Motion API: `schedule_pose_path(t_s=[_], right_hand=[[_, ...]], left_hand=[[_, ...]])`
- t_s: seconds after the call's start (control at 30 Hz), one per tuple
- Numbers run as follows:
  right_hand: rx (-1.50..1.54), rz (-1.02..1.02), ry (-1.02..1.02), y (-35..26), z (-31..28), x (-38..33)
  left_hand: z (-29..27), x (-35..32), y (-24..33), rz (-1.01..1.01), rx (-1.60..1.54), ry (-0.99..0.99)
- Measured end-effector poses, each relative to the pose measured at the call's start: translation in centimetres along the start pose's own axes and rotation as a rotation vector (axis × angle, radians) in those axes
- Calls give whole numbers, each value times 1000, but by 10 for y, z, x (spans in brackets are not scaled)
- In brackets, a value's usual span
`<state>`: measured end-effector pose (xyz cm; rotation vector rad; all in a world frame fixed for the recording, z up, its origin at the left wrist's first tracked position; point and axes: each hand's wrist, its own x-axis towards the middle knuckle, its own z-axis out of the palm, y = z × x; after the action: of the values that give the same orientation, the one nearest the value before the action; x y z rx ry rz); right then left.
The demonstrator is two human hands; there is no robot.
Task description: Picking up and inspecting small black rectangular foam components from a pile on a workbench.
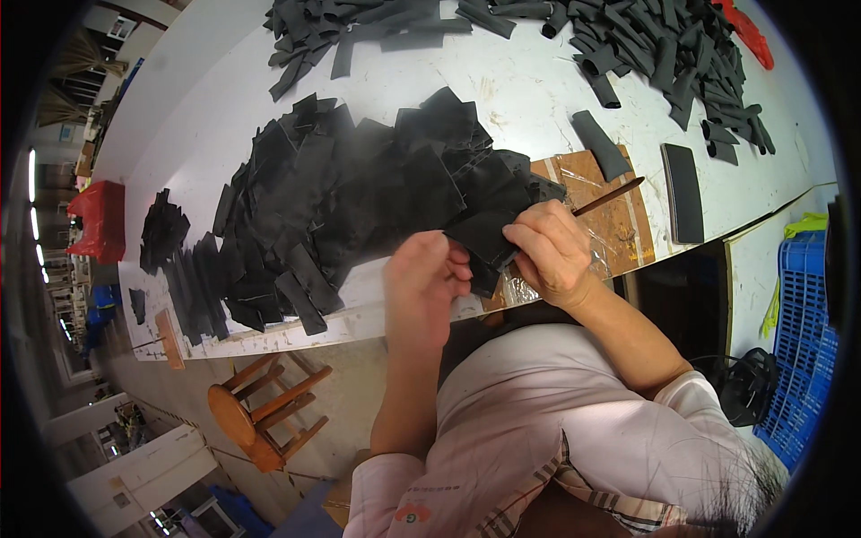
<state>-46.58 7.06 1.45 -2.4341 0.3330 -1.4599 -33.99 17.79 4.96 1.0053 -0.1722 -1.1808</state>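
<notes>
A black fabric piece [482, 235] is stretched between my two hands over the table's near edge. My right hand [558, 255] pinches its right side between thumb and fingers. At its left edge is my left hand [423, 278], slightly blurred, with the fingers curled in against the cloth. Just beyond lies a large heap of flat black fabric pieces [359, 179]. A thin brown rod [610, 195] sticks out above a wooden board [628, 235] beside my right hand. On that board's far corner rests a dark rolled fabric tube [599, 145].
Piles of dark fabric tubes [664, 45] cover the far side of the white table [520, 90]. A black flat block [683, 193] lies right. Red plastic bag [97, 220] sits at the left edge. A wooden stool [260, 412] and blue crate [798, 332] stand beside the table.
</notes>
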Motion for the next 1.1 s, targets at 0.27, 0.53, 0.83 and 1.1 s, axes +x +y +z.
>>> schedule_pose_path(t_s=[0.27, 0.53, 0.83, 1.1], right_hand=[[-10, -5, -178, -2, -11, -5], [637, 561, -335, -14, -33, 23], [929, 831, -662, -9, -37, 25], [745, 795, -574, -9, -43, 20]], left_hand=[[-3, 2, -4, -64, 106, -1], [1, -8, 4, 232, 821, -240], [7, -20, 22, 308, 880, -214], [8, -15, 25, 12, 487, -167]])
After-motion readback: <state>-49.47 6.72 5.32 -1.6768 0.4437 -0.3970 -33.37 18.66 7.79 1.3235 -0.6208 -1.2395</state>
